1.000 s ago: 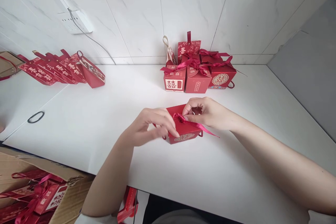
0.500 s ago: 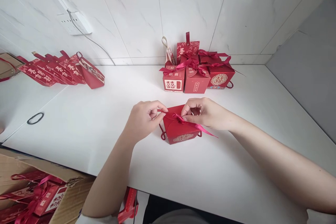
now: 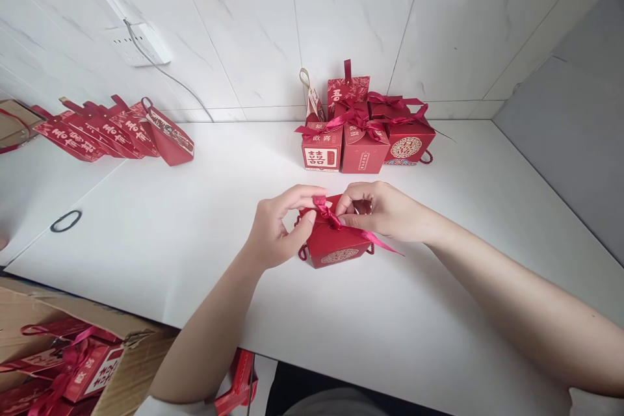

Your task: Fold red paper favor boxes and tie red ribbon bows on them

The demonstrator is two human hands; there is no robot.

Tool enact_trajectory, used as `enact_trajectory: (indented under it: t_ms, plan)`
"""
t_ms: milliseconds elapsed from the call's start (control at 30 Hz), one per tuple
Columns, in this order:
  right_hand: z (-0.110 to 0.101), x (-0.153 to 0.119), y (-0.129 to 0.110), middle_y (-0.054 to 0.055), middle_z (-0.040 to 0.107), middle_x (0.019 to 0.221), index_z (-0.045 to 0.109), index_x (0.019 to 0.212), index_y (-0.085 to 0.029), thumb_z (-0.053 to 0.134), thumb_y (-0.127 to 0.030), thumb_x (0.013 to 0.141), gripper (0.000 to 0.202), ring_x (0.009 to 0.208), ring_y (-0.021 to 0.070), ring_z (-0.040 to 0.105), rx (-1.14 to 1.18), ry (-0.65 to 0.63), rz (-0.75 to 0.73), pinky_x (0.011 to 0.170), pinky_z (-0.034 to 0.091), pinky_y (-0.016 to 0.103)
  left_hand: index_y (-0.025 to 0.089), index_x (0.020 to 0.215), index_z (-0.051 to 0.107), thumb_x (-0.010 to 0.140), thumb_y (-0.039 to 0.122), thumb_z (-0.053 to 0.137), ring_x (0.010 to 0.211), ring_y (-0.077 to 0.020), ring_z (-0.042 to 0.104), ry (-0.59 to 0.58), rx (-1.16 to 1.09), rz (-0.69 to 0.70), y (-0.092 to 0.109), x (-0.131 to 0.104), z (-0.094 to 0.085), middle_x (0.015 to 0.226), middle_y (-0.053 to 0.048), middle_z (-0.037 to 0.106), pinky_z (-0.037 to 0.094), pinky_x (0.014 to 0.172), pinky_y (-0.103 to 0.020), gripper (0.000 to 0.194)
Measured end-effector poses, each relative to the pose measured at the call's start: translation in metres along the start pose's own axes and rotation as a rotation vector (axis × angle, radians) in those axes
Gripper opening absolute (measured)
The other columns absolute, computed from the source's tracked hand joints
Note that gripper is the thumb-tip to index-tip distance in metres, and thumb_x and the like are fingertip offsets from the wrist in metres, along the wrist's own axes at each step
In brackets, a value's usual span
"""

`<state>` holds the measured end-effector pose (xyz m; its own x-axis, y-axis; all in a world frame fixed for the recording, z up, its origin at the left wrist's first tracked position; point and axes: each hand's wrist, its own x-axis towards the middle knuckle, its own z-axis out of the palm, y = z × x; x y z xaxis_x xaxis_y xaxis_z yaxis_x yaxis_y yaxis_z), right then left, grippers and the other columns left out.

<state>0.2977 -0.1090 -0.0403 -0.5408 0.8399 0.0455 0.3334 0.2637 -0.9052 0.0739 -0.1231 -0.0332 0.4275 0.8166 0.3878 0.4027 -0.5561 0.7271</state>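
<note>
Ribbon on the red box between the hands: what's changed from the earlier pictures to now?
The left hand drew back left from over the red box, pinching the ribbon, then came in right toward the knot. A piece of ribbon now stands up at that hand; whether it's gripped is unclear. The right hand still pinches at the knot, and the box stayed put.

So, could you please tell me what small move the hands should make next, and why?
I'd probably close the left hand gently on the ribbon loop: its thumb and fingers stand parted beside that loop, while the right hand seems to pinch the ribbon near the knot on the red box.
</note>
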Motion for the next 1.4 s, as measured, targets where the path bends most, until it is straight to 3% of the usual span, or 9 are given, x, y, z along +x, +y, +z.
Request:
enact_trajectory:
  t_ms: [200,367,533,700,833,1033,1400]
  plan:
    - [0.000,0.000,-0.001,0.001,0.065,0.081,0.070,0.086,-0.020,0.061,-0.028,0.083,0.012,0.064,0.0121,0.053,-0.008,0.003,0.017,0.060,0.043,0.027,0.022,0.108,0.065,0.080,0.025,0.069,0.076,-0.0142,0.067,0.023,0.009,-0.114,0.000,0.002,0.000,0.081,-0.001,0.073,0.055,0.079,-0.029,0.028]
    - [0.000,0.000,0.000,0.001,0.064,0.080,0.070,0.085,-0.020,0.062,-0.028,0.082,0.012,0.064,0.0122,0.053,-0.009,0.008,0.019,0.059,0.043,0.027,0.021,0.106,0.064,0.081,0.026,0.068,0.077,-0.0140,0.065,-0.039,-0.083,-0.138,-0.002,0.004,0.000,0.083,-0.002,0.071,0.054,0.077,-0.029,0.026]
    - [0.000,-0.001,-0.001,0.001,0.063,0.078,0.069,0.083,-0.020,0.062,-0.027,0.082,0.010,0.063,0.0117,0.052,-0.006,0.009,0.015,0.058,0.042,0.026,0.022,0.104,0.063,0.080,0.024,0.069,0.080,-0.0133,0.064,-0.041,-0.035,-0.128,-0.001,0.005,0.000,0.091,-0.002,0.071,0.050,0.079,-0.030,0.025]
    - [-0.001,-0.001,-0.001,0.001,0.063,0.078,0.069,0.084,-0.020,0.062,-0.031,0.083,0.013,0.063,0.0122,0.052,0.003,0.005,0.029,0.059,0.042,0.027,0.021,0.102,0.061,0.082,0.023,0.065,0.077,-0.0139,0.063,-0.068,-0.087,-0.138,0.000,0.005,-0.002,0.085,-0.002,0.071,0.050,0.079,-0.031,0.020]
    - [-0.003,-0.001,0.000,0.001,0.064,0.078,0.066,0.085,-0.020,0.061,-0.038,0.085,0.019,0.065,0.0129,0.053,0.055,-0.029,0.063,0.060,0.042,0.028,0.020,0.085,0.057,0.080,0.024,0.067,0.072,-0.0123,0.059,-0.076,-0.002,-0.165,0.002,0.005,-0.007,0.080,0.000,0.069,0.047,0.080,-0.032,0.011]
    - [-0.009,-0.002,-0.001,0.000,0.060,0.075,0.063,0.083,-0.019,0.061,-0.039,0.085,0.020,0.066,0.0125,0.051,0.121,-0.048,0.118,0.062,0.041,0.028,0.020,0.071,0.044,0.080,0.022,0.064,0.075,-0.0132,0.059,-0.180,0.001,-0.221,0.006,0.005,-0.015,0.077,0.001,0.067,0.046,0.074,-0.030,0.022]
    - [-0.024,-0.003,-0.006,0.001,0.058,0.074,0.060,0.076,-0.021,0.063,-0.039,0.081,0.018,0.063,0.0134,0.048,0.116,-0.033,0.256,0.056,0.037,0.028,0.020,0.071,0.049,0.079,0.024,0.063,0.072,-0.0146,0.056,-0.225,0.045,-0.260,0.004,0.002,-0.023,0.076,-0.002,0.064,0.044,0.062,-0.028,0.017]
